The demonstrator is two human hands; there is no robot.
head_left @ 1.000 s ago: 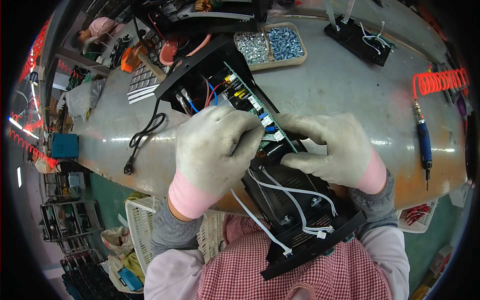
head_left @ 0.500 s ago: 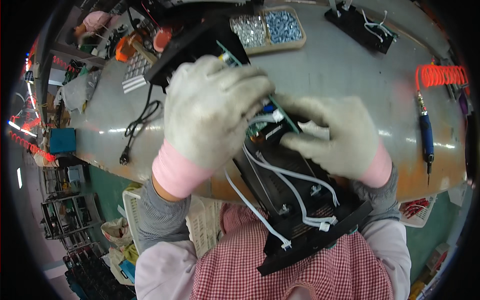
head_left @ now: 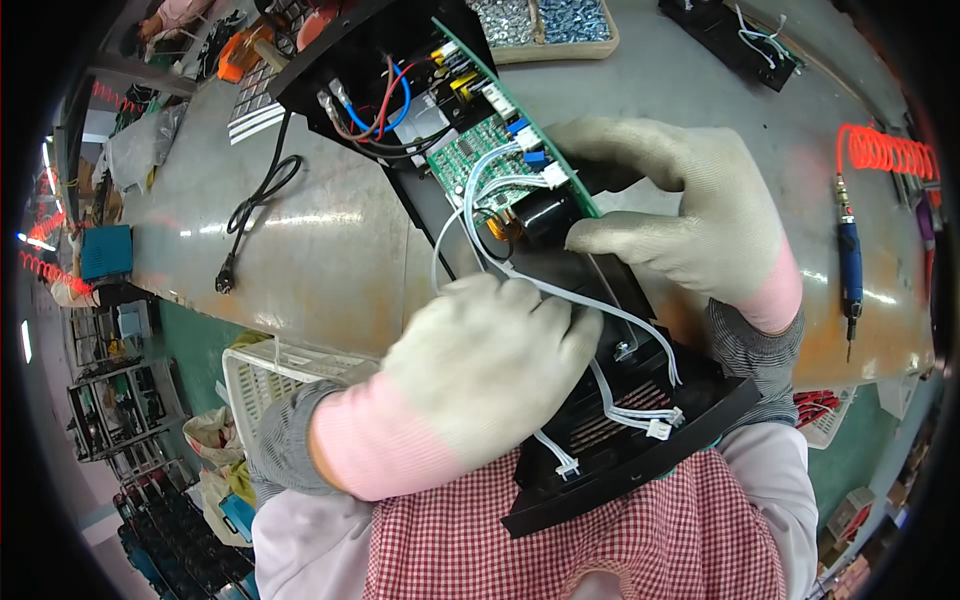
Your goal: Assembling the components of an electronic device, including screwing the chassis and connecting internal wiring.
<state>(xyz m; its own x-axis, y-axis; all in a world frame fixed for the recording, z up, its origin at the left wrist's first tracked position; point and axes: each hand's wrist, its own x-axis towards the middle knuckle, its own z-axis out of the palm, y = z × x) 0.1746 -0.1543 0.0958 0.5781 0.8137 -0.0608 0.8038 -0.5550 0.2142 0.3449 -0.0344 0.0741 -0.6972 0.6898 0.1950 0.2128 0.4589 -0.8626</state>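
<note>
Since the earlier frame, left hand (head_left: 490, 370) had dropped from the green board toward the near half of the housing, uncovering the board and its wiring; right hand (head_left: 690, 215) had stayed at the far right edge. Item: black open housing (head_left: 640, 440), long and shallow, lying slantwise across the near edge of the grey worktable (head_left: 330, 250), its near end overhanging toward the red-checked apron (head_left: 560, 540). Left hand, in a pale knit glove with pink cuff, lay palm down, knuckles up, fingers curled under onto white wire leads (head_left: 480, 215); whether they pinched the leads could not be told. Forearm entered from lower left in a grey sleeve. Right hand, gloved alike, curved over the housing's right rim, thumb and forefinger part-closed about a black cylindrical component (head_left: 545, 215) beside the green circuit board (head_left: 480, 155); wrist bent inward. White connectors (head_left: 655, 425) hung loose at the near end. Red and blue wires (head_left: 385, 95) ran at the far end. Also on the table: tray of screws (head_left: 545, 20) at far centre, black power cord (head_left: 255, 205) at left, blue electric screwdriver (head_left: 850, 265) with orange coiled hose (head_left: 885, 150) at right, second black unit (head_left: 730, 35) at far right.
</note>
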